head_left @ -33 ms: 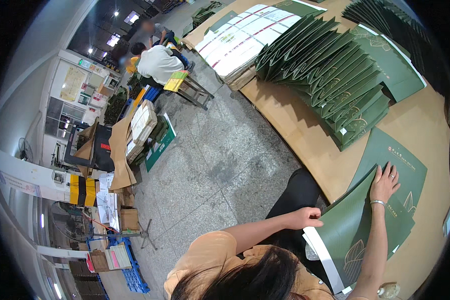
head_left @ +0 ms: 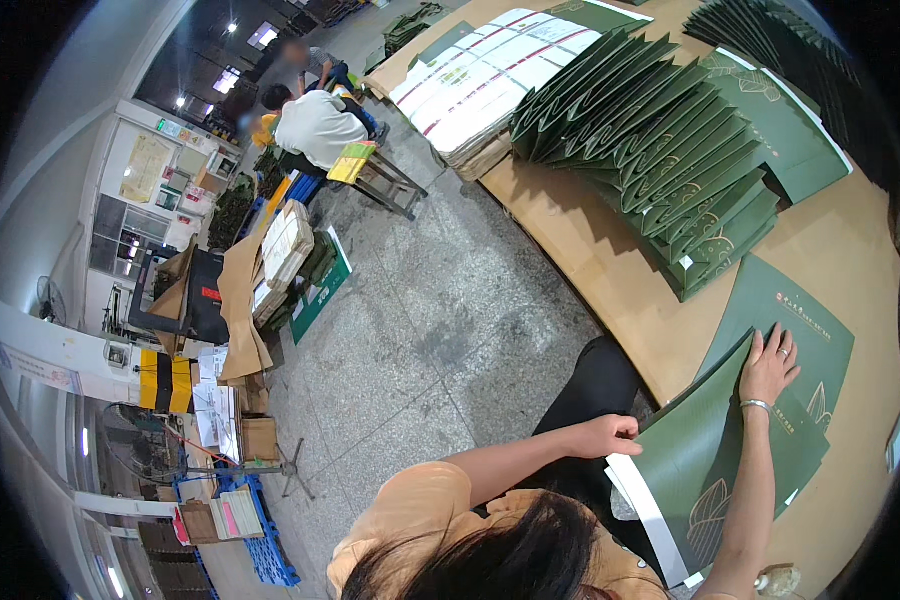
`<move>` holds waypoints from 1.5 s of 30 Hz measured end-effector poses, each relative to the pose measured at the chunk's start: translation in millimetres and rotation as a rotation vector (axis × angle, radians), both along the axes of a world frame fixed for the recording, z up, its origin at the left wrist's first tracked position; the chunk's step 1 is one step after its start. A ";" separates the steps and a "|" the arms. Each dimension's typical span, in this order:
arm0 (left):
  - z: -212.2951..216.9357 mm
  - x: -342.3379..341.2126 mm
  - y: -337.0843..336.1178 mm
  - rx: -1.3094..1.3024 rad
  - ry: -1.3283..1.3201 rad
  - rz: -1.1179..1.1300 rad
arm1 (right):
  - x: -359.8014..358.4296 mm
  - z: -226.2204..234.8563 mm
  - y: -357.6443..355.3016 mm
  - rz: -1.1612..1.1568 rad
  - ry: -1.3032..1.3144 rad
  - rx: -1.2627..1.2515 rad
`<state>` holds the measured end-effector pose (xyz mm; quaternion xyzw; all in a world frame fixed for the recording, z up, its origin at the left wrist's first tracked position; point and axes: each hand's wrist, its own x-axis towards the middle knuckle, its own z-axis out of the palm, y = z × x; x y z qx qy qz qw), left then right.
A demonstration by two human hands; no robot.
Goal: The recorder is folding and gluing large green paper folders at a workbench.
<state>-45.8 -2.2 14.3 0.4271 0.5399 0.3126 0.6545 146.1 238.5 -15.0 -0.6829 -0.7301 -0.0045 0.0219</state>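
Note:
In the head view, my left hand (head_left: pixel 610 437) is closed at the left edge of a green printed paper sheet (head_left: pixel 690 450), apparently pinching its edge; the fingertips are partly hidden. The sheet curves up and has a white strip along its near left border and a gold leaf print. My right hand (head_left: pixel 768 370) lies flat with fingers spread, wearing a ring and a bracelet. It presses on another green sheet (head_left: pixel 785 310) at the curved sheet's far edge. Beneath them, further green sheets overlap on the tan table (head_left: pixel 610 270).
Beyond my hands stands a row of folded green paper bags (head_left: pixel 660 150), with a strapped white bundle (head_left: pixel 500 75) behind it. Across the grey floor are a wooden stool (head_left: pixel 390 185), a seated person in white (head_left: pixel 315 130), stacked bundles (head_left: pixel 285 245) and a blue pallet (head_left: pixel 270 545).

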 end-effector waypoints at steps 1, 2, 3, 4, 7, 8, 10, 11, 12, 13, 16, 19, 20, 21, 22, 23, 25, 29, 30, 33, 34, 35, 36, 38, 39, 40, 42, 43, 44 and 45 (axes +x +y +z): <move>3.1 -3.6 -1.4 -0.001 0.000 -0.001 | -0.6 1.1 0.0 -0.002 0.003 -0.003; 7.2 -7.5 -1.7 -0.039 0.072 -0.064 | -1.0 1.4 0.0 -0.004 0.006 -0.007; 9.8 -8.9 -1.4 -0.078 0.143 -0.127 | -0.9 0.1 0.1 -0.004 0.006 -0.009; 10.6 -6.6 0.1 -0.079 0.144 -0.128 | -0.7 -2.2 0.7 -0.002 0.009 0.009; 8.2 1.5 2.4 -0.195 0.216 -0.071 | -0.1 -3.8 0.5 0.000 0.001 0.031; 8.8 3.5 1.7 -0.100 0.350 -0.094 | 0.3 -4.2 0.9 -0.003 -0.010 0.034; 11.1 3.6 2.9 -0.002 0.481 -0.117 | 0.2 -2.8 1.6 -0.004 -0.011 0.028; 28.1 2.0 9.6 -0.008 0.565 -0.146 | 1.4 -3.6 2.1 -0.005 -0.013 0.020; 42.0 1.1 15.7 -0.012 0.650 -0.174 | 1.6 -4.0 2.5 -0.005 -0.014 0.020; 46.6 3.3 21.9 0.167 0.649 -0.055 | 2.2 -4.8 3.7 -0.002 -0.013 0.021; 61.5 27.8 52.3 0.458 0.521 0.135 | 1.0 -6.1 1.8 0.005 -0.014 0.017; 50.9 70.0 98.0 0.604 0.498 0.057 | 4.7 -9.5 6.3 0.000 0.017 0.010; 38.7 81.4 114.2 0.718 0.504 0.118 | 4.4 -15.5 7.4 0.000 0.055 -0.012; 31.1 91.0 126.2 0.835 0.506 0.178 | 5.2 -16.2 7.9 0.000 0.053 -0.010; 20.3 93.7 131.8 0.836 0.504 0.180 | 5.4 -16.6 7.8 -0.007 0.055 -0.021; 11.3 90.3 134.4 0.803 0.645 0.107 | 4.0 -15.7 7.1 -0.018 0.060 -0.033; -3.4 94.1 139.8 0.768 0.785 0.031 | 0.3 -12.2 7.6 -0.033 0.022 -0.045; -5.9 109.7 142.1 0.709 0.810 0.106 | 51.1 -26.3 27.2 0.076 0.378 0.014; -7.1 115.2 145.8 0.685 0.799 0.090 | 74.6 -33.6 35.5 0.175 0.710 0.014; 9.1 100.6 147.6 0.583 0.947 0.035 | 86.5 50.1 8.9 -0.172 0.897 0.300; 15.4 103.2 157.1 0.519 0.965 -0.002 | 101.7 70.5 -1.1 -0.247 0.892 0.454; 12.2 106.3 162.6 0.519 0.964 0.004 | 121.1 83.5 -8.4 -0.298 0.829 0.537; 7.2 111.3 168.9 0.615 0.989 -0.027 | 140.7 89.0 -19.6 -0.353 0.757 0.622; -5.1 119.4 177.8 0.673 0.961 -0.080 | 213.9 38.9 -19.1 -0.413 0.625 0.461; -7.4 120.7 177.3 0.674 0.956 -0.088 | 235.9 19.0 -16.1 -0.470 0.502 0.283; -10.2 115.3 173.5 0.701 0.909 -0.016 | 217.3 26.1 -19.2 -0.399 0.598 -0.011; -8.7 114.2 171.3 0.741 0.849 0.050 | 234.3 1.2 -9.5 -0.450 0.572 -0.002; -6.5 117.0 172.0 0.718 0.917 0.014 | 249.9 -14.9 -3.0 -0.495 0.544 0.004; -5.0 118.6 173.5 0.693 0.988 -0.021 | 263.8 -27.3 0.9 -0.493 0.546 0.000; -4.7 120.9 175.6 0.695 0.991 -0.019 | 274.4 -34.8 4.5 -0.537 0.473 -0.029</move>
